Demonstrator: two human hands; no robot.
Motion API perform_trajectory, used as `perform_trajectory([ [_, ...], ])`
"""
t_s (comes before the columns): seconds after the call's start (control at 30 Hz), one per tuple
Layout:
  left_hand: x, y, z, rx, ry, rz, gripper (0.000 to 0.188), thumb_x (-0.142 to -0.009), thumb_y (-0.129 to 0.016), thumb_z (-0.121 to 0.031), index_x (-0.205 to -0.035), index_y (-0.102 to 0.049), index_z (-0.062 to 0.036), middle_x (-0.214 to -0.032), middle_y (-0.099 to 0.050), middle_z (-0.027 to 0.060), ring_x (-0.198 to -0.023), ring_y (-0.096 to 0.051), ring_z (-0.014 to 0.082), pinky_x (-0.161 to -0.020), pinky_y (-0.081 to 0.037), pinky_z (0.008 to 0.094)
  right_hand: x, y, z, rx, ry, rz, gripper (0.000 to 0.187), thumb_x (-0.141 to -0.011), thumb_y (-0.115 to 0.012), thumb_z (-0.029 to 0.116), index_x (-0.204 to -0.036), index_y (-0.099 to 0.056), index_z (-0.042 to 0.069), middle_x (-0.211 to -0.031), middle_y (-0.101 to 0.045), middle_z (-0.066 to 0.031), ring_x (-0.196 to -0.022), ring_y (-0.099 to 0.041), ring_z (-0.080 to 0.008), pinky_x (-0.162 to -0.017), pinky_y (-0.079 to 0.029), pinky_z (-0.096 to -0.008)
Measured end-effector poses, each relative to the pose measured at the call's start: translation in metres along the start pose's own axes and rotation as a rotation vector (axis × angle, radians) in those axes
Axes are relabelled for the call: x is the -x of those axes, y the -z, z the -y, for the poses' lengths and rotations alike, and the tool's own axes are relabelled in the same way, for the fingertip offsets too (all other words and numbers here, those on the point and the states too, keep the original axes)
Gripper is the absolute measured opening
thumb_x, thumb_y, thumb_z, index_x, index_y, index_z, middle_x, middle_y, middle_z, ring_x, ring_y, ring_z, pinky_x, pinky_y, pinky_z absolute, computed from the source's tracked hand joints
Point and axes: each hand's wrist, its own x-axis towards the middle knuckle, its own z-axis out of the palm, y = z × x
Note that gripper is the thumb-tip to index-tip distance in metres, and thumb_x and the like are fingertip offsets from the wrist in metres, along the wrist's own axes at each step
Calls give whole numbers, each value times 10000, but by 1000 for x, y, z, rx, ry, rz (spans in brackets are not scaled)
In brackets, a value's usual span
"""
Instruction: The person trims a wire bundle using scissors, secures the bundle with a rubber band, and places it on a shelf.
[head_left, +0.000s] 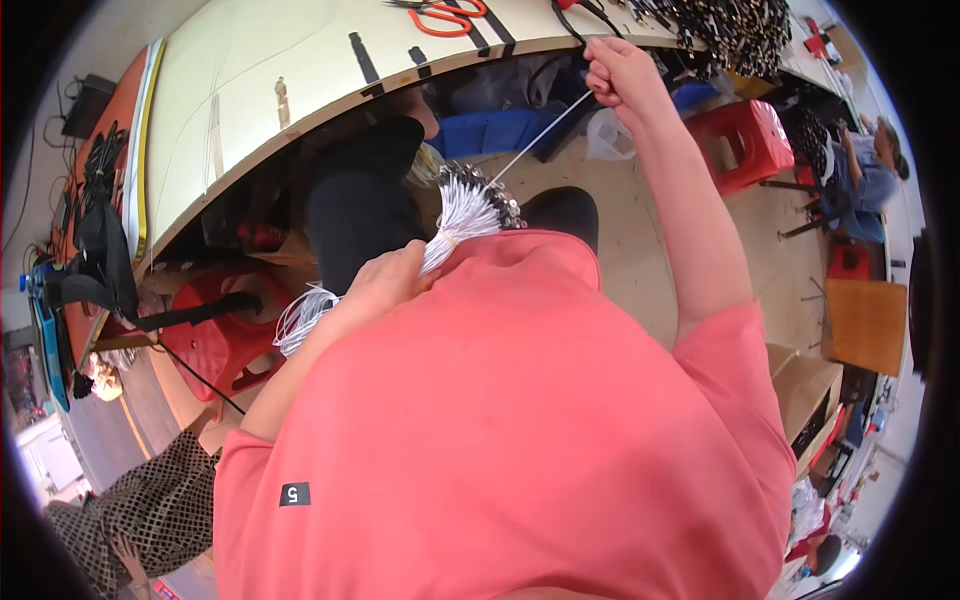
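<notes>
A thick bundle of thin white wires (462,208) lies across my lap, with small dark and metallic ends fanned out at its far end. My left hand (388,280) is closed round the bundle, whose loose tail of loops shows beside my left forearm. Up at the table edge, my right hand (622,80) is pinched shut on a single white wire (540,136), stretched taut from the bundle. Just beyond those fingers, a black cord (570,24) curves over the edge; whether it joins the wire is hidden.
Orange-handled scissors (446,18) lie on the pale table (240,110). A heap of black and gold connectors (735,32) sits at its far right. Red stools stand right (742,146) and left (214,322). Blue bins (490,130) are beneath the table. Other people sit at both sides.
</notes>
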Motion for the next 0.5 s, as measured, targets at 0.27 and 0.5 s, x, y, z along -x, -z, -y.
perform_trajectory([
  [0.27,19,16,-8,-96,145,-80,257,-841,-546,-241,-897,-433,-17,-821,-587,224,-818,-570,399,-693,-437,487,-20,55,53,-213,233,-263,175,-818,-617,150,-711,-497,81,-537,-368,41,-454,-361,-58,-374,-216,-182],
  [0.5,37,9,15,-62,-9,-118,222,-813,-549,-209,-908,-440,-41,-842,-578,182,-847,-561,372,-702,-429,466,-10,262,122,-364,533,-427,111,-893,-511,85,-820,-441,40,-587,-335,11,-478,-290,-91,-405,-205,-227],
])
